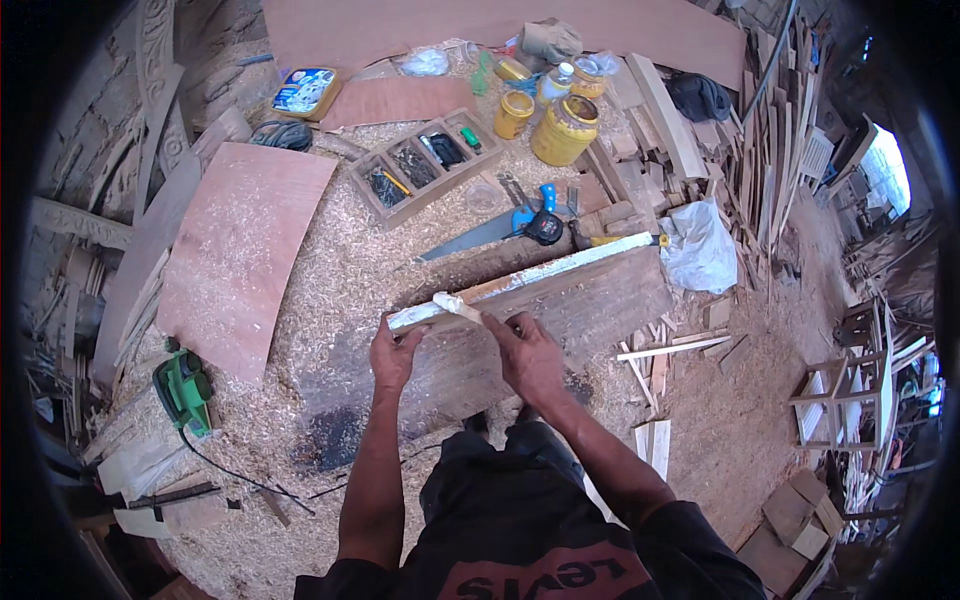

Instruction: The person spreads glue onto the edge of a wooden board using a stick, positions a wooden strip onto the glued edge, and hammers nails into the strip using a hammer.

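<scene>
A long wooden board (575,266) stands on its side in front of me, its upper edge smeared with white paste, with a bare brown stretch near the middle. My left hand (394,355) grips the board's left end, thumb and fingers on either side. In my right hand (530,365) is a small flat wooden stick (465,310), its tip loaded with white paste and touching the board's edge close to my left hand. Behind the board lie a handsaw (475,238) with a blue handle, a black tape measure (544,228) and a hammer (598,240), partly hidden.
A divided wooden box (400,212) of small tools sits beyond the saw, near a yellow jar (566,130). A green power planer (183,390) rests at left by a plywood sheet (245,250). A plastic bag (700,245) and wood offcuts (675,347) lie at right. Shavings cover the surface.
</scene>
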Demonstrator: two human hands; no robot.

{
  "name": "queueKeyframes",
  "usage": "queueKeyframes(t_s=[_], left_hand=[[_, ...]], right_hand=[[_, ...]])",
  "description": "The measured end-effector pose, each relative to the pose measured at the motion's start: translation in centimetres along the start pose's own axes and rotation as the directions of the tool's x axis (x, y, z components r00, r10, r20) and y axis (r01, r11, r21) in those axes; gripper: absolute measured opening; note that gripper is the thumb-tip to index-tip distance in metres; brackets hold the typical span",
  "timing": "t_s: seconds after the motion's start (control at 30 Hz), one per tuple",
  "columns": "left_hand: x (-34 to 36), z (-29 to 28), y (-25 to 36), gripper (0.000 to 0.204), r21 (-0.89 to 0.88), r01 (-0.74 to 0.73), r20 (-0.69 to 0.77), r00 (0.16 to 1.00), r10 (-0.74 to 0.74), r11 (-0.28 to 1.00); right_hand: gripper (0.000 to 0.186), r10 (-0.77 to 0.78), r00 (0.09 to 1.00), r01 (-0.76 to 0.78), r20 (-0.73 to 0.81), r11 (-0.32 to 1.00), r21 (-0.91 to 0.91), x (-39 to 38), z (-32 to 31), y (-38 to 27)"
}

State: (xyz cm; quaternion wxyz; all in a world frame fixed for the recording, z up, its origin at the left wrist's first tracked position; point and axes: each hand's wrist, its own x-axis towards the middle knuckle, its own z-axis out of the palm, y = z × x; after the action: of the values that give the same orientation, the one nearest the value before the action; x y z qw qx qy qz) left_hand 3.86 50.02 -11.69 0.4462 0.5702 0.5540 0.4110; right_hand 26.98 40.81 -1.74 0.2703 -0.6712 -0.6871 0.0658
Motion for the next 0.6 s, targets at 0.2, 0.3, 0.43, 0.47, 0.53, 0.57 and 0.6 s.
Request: queueKeyframes(t_s=[0.2,0.3,0.43,0.47,0.53,0.57,0.6], left_hand=[[-0.2,-0.8,0.2,0.054,0.096,-0.001,-0.01,1.0,0.002,0.995],[-0.2,-0.5,0.1,0.054,0.077,0.0,0.008,1.0,-0.001,0.997],[0.2,-0.6,-0.6,0.052,0.029,0.007,0.018,1.0,-0.007,1.0],[0.2,-0.6,-0.8,0.051,0.024,0.013,0.041,0.999,-0.014,1.0],[0.1,-0.4,-1.1,0.05,0.019,-0.016,0.021,1.0,0.015,1.0],[0.0,-0.3,-1.1,0.049,0.016,-0.039,-0.003,0.999,0.039,0.999],[0.1,-0.4,-1.1,0.049,0.014,-0.041,-0.001,0.999,0.041,0.999]], right_hand=[[0.048,-0.04,0.997,0.029,-0.061,0.984,-0.175,0.5,-2.1,0.2],[0.05,0.01,1.0,-0.011,-0.013,0.989,-0.144,-0.4,-1.8,-0.7],[0.056,-0.011,0.997,0.016,0.076,0.998,-0.064,-0.9,0.2,-3.2],[0.055,-0.072,0.996,0.073,0.054,0.997,-0.006,-0.8,0.3,-3.6],[0.054,-0.033,0.998,0.031,0.06,0.999,0.035,-0.7,-0.1,-3.3],[0.053,0.072,0.997,-0.073,0.021,0.996,0.053,-0.5,-0.3,-2.6],[0.051,0.176,0.984,-0.175,-0.015,0.982,0.075,-0.4,-0.5,-1.8]])
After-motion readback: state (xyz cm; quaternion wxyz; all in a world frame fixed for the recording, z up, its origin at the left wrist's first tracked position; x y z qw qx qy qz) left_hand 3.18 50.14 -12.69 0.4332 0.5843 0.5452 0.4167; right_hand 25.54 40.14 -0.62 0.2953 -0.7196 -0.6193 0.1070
